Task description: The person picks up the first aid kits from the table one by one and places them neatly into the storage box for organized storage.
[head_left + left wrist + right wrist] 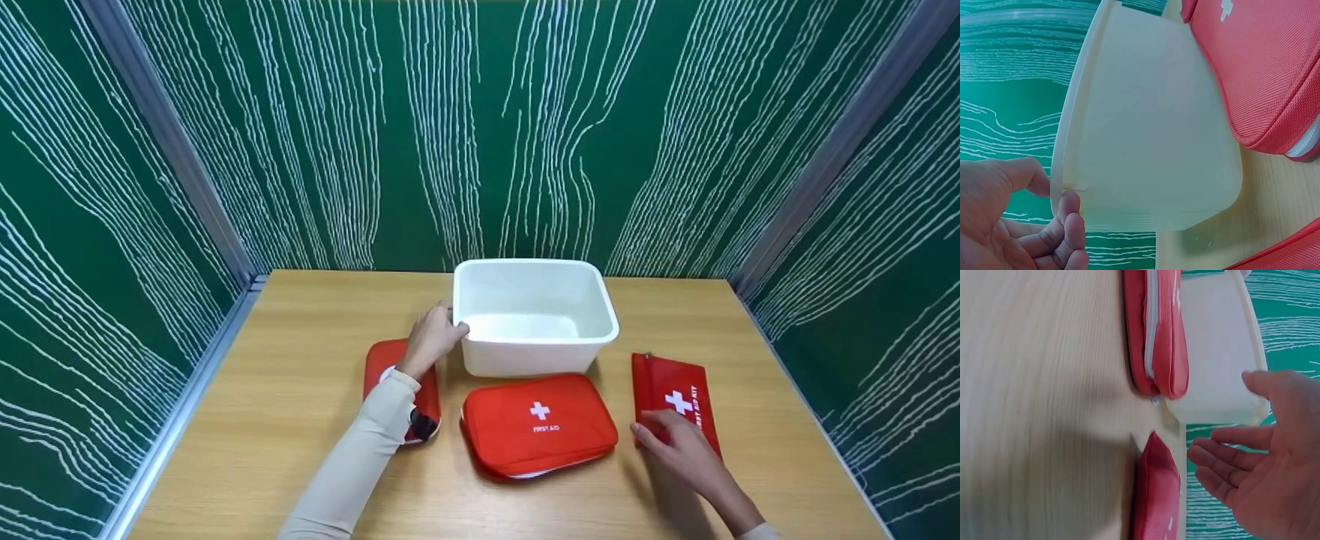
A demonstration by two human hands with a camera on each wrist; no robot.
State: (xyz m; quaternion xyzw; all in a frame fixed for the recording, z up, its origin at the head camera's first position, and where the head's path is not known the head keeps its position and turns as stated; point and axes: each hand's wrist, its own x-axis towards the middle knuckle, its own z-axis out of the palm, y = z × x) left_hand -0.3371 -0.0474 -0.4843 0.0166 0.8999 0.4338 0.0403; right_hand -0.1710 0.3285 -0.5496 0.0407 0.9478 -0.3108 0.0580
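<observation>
My left hand [433, 339] pinches the left rim of a white plastic bin [532, 358], thumb on one side and fingers on the other, as the left wrist view shows. The bin stands upright, and nothing shows inside it. Over a flat red first aid pouch [660, 369] at the right hovers my right hand [684, 450]. Its fingers are loosely extended and hold nothing in the right wrist view [1275, 461]. A larger red first aid bag [540, 431] lies in front of the bin. Under my left forearm is a red case [386, 356], partly hidden.
The wooden table [300, 360] is enclosed by green panels [495, 150] with white wavy lines. Metal posts [172, 142] stand at its back corners. A metal rail [187, 397] runs along the left edge.
</observation>
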